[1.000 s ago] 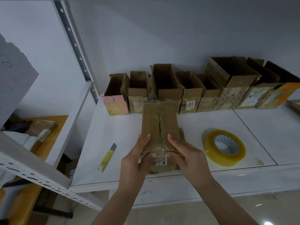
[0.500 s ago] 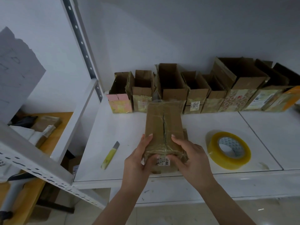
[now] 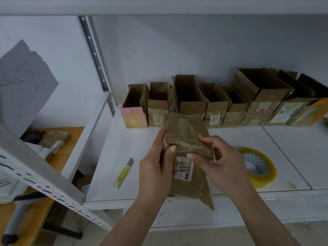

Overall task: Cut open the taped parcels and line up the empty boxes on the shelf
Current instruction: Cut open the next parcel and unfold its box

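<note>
Fingers of the left hand [image 3: 156, 164] wrap the left side of a taped brown parcel [image 3: 186, 139], the thumb laid across its near face just beside a white printed label [image 3: 184, 168]. At three o'clock from it, the right hand [image 3: 220, 162] grasps the parcel's right side, thumb tip pressed near the label's upper corner and fingers curled over the wrinkled tape on top. Held between both hands, the parcel is tilted, its far end raised toward twelve o'clock, above the front part of the white shelf [image 3: 142, 139]. A loose strip of tape or film hangs from its lower end past the shelf's front edge.

At nine o'clock from the hands a yellow box cutter [image 3: 123, 173] lies flat on the shelf, well apart from the parcel. At three o'clock a roll of yellowish packing tape [image 3: 257, 167] lies flat, partly hidden by the right hand. At twelve o'clock a row of opened cardboard boxes [image 3: 218, 102] stands side by side against the back wall, flaps up. Far off at nine o'clock, beyond the shelf upright, a wooden bench [image 3: 74, 137] carries a few wrapped packages.
</note>
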Demonstrator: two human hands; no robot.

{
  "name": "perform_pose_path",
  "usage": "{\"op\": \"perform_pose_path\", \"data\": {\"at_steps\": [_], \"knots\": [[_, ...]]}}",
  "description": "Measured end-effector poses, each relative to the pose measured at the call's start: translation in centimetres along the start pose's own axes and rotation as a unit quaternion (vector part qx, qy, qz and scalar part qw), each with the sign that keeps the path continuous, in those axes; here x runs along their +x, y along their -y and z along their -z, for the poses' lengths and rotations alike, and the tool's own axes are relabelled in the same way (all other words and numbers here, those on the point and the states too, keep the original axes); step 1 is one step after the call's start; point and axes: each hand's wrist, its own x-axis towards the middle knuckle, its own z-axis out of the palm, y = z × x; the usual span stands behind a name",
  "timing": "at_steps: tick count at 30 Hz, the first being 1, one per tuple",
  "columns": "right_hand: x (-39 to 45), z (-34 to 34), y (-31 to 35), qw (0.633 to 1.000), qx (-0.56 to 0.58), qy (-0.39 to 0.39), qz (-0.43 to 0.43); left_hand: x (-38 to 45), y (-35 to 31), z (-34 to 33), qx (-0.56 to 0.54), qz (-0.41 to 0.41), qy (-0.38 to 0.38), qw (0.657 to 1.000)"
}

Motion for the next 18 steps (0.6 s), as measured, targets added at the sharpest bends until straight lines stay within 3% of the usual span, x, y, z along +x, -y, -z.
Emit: {"op": "perform_pose_path", "data": {"at_steps": [5, 9, 13, 18], "knots": [[0.2, 2.3, 1.5, 0.997, 0.064, 0.01, -0.033, 0.2, -2.2, 1.6, -0.067, -0.026, 0.111, 0.991], [0.1, 3.7, 2.9, 0.989, 0.13, 0.054, -0.049, 1.9, -2.9, 2.6, -0.114, 0.023, 0.08, 0.99], [-0.2, 3.9, 3.6, 0.99, 0.121, 0.058, -0.051, 2.0, -4.4, 2.4, -0.119, 0.053, 0.161, 0.978], [-0.7, 3.9, 3.8, 0.993, 0.092, 0.048, -0.049, 1.6, -5.4, 2.8, -0.014, 0.019, 0.182, 0.983]]}}
